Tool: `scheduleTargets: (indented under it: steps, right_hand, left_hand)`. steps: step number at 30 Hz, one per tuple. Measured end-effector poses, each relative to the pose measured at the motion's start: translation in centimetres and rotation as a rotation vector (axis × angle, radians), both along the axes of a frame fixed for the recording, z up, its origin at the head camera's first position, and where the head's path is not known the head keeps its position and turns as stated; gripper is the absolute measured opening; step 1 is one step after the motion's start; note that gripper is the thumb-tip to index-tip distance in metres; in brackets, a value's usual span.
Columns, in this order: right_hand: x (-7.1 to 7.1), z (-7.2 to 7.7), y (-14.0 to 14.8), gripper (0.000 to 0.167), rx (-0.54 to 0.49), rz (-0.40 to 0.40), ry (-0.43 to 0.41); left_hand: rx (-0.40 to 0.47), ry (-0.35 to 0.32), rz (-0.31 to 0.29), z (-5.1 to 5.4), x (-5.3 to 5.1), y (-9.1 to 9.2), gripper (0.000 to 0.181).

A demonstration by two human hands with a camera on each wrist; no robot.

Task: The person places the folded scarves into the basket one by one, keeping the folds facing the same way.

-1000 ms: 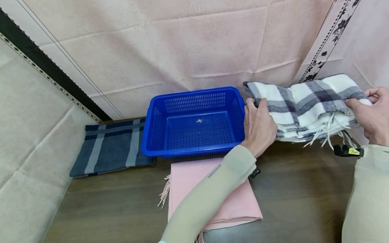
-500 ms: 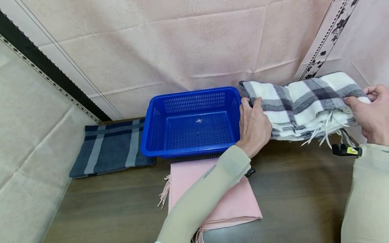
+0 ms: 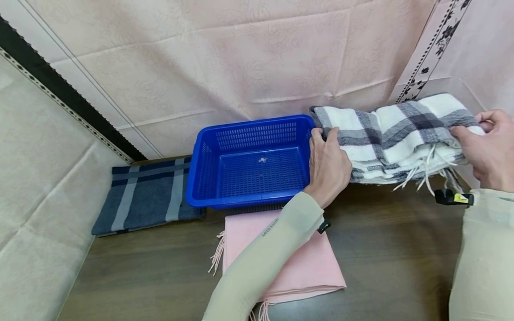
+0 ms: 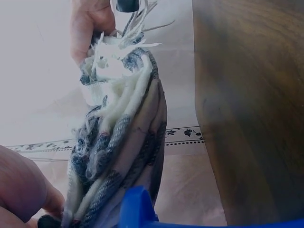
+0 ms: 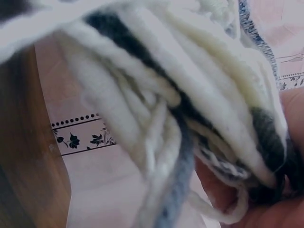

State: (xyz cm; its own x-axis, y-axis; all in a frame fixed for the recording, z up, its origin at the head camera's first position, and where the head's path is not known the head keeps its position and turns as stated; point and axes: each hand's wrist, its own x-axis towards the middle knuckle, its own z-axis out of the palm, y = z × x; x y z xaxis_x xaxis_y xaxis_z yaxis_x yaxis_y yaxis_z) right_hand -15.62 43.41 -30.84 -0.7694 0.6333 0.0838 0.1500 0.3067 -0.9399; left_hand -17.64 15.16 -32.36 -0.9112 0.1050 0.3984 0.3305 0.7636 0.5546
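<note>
Left hand (image 3: 330, 169) and right hand (image 3: 491, 147), fingers curled, gripping opposite ends of folded white-and-grey checked fringed scarf (image 3: 395, 129) beside blue perforated plastic basket (image 3: 257, 197); carrying step, seemingly; next calls for even lift.

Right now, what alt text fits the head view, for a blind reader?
A person's left hand and right hand hold a folded white-and-grey checked cloth right of a blue basket. A folded navy cloth lies to its left, a folded pink cloth in front, on a brown table.
</note>
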Motion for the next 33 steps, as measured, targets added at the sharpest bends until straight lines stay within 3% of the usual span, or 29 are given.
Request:
scheduleTargets:
  steps: [8,13,20,25,33]
  right_hand:
    - [0.0,0.7,-0.6,0.025,0.027,0.019,-0.086]
    - [-0.3,0.8,-0.7,0.025,0.012,0.048,-0.030]
    - [-0.4,0.7,-0.9,0.024,0.010,0.055,0.017]
    - [-0.4,0.8,-1.1,0.024,0.004,0.066,0.033]
    - [-0.7,0.2,-2.0,0.027,-0.217,0.133,0.185]
  left_hand:
    - [0.037,-0.037,-0.009,0.3,0.0,-0.9,0.047]
    - [0.084,-0.069,-0.018,0.6,0.1,-1.4,0.048]
    - [0.095,-0.051,-0.007,0.7,0.0,-1.9,0.047]
    - [0.101,-0.041,-0.032,0.8,-0.1,-2.5,0.047]
    - [0.107,-0.067,-0.043,0.7,-0.1,-3.8,0.048]
